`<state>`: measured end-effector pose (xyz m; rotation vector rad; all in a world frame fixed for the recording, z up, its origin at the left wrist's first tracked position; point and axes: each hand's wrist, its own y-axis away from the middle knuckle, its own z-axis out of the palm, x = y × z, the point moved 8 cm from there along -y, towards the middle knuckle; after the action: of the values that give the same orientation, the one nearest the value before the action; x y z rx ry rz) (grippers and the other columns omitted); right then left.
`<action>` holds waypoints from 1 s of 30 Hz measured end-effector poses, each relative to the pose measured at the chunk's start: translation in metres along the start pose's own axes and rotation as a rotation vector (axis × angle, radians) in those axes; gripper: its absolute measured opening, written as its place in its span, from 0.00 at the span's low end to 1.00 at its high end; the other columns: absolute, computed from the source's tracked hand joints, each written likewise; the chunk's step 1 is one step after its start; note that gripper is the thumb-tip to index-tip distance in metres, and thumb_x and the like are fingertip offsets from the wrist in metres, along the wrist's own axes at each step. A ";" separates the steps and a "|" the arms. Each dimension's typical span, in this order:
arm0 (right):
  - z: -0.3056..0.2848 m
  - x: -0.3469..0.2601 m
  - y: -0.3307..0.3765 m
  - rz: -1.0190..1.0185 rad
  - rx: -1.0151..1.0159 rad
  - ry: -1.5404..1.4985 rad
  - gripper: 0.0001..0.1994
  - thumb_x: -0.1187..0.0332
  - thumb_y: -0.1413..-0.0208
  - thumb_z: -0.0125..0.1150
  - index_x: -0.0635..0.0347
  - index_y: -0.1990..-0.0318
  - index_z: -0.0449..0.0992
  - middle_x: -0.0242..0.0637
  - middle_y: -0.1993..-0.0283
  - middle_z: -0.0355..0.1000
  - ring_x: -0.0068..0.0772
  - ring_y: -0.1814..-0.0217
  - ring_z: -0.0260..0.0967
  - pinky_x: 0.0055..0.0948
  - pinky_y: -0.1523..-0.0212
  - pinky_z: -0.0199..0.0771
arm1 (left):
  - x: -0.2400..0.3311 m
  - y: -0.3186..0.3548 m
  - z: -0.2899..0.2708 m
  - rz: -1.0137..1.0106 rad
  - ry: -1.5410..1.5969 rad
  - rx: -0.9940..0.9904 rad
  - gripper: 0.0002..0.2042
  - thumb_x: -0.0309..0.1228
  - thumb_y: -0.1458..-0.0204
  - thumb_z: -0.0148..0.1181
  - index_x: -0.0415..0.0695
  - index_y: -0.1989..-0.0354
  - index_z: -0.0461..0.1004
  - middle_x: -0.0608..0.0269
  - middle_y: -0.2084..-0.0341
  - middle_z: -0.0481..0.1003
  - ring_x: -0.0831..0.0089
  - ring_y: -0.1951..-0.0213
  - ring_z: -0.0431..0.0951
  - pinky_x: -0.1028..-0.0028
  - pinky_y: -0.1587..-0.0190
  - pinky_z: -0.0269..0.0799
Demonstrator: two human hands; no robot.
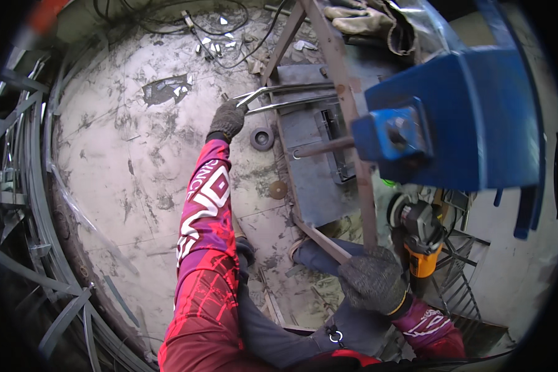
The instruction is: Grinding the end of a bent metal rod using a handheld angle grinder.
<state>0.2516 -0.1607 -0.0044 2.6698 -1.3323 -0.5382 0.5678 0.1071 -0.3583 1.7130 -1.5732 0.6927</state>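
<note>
My left hand [227,119], in a dark knit glove, reaches far forward over the floor. Its fingers are wrapped round the near end of a shiny bent metal tube [291,88], whose two roughly parallel lengths run right toward a brown metal stand [347,93]. Near the lower right, my gloved right hand [373,280] is closed, back upward, at the near end of the stand's long bar. Its fingertips are hidden, so what it grips cannot be made out. Just right of it is an orange-and-black power tool [421,232] with a round disc head.
A large blue metal machine part [459,118] juts over the stand at right. Metal strips [37,204] pile along the left. A dark wheel [262,139] and a brown disc [279,189] lie on the stained floor. Cables [229,62] and work gloves [359,20] are at the far side.
</note>
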 end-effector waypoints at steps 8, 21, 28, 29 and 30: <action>-0.021 -0.005 0.006 -0.132 0.429 -0.130 0.08 0.65 0.52 0.67 0.53 0.64 0.81 0.39 0.68 0.76 0.45 0.58 0.77 0.47 0.41 0.72 | 0.147 0.119 -0.240 0.299 -0.266 0.237 0.16 0.43 0.39 0.61 0.40 0.60 0.79 0.39 0.67 0.80 0.39 0.59 0.79 0.47 0.57 0.73; -0.018 -0.027 0.000 0.035 0.439 -0.453 0.10 0.67 0.50 0.65 0.58 0.59 0.80 0.47 0.56 0.80 0.51 0.54 0.78 0.45 0.46 0.76 | 0.449 0.383 -0.482 0.672 -0.786 0.244 0.09 0.26 0.44 0.66 0.39 0.67 0.69 0.56 0.75 0.71 0.62 0.68 0.76 0.63 0.64 0.71; -0.099 -0.184 -0.021 -0.324 0.534 -1.163 0.48 0.66 0.45 0.73 0.57 0.21 0.47 0.47 0.29 0.66 0.18 0.70 0.66 0.27 0.66 0.74 | 0.566 0.465 -0.452 0.718 -0.414 0.008 0.03 0.27 0.35 0.59 0.41 0.58 0.74 0.70 0.66 0.72 0.81 0.62 0.72 0.75 0.58 0.72; -0.103 -0.197 -0.015 -0.351 0.503 -1.224 0.46 0.65 0.42 0.72 0.58 0.21 0.47 0.48 0.28 0.65 0.20 0.68 0.67 0.25 0.64 0.74 | 0.572 0.462 -0.435 0.727 -0.327 -0.061 0.04 0.28 0.35 0.59 0.41 0.57 0.74 0.70 0.66 0.73 0.81 0.61 0.73 0.75 0.57 0.72; -0.106 -0.207 -0.009 -0.428 0.503 -1.216 0.41 0.66 0.37 0.68 0.58 0.22 0.49 0.46 0.28 0.65 0.21 0.65 0.69 0.24 0.62 0.75 | 0.578 0.462 -0.418 0.727 -0.248 -0.127 0.05 0.29 0.34 0.59 0.40 0.56 0.74 0.70 0.65 0.73 0.81 0.60 0.73 0.75 0.57 0.72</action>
<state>0.1822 0.0022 0.1468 3.0640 -1.0701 -2.4376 0.2092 0.0722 0.4113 1.1400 -2.3949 0.7107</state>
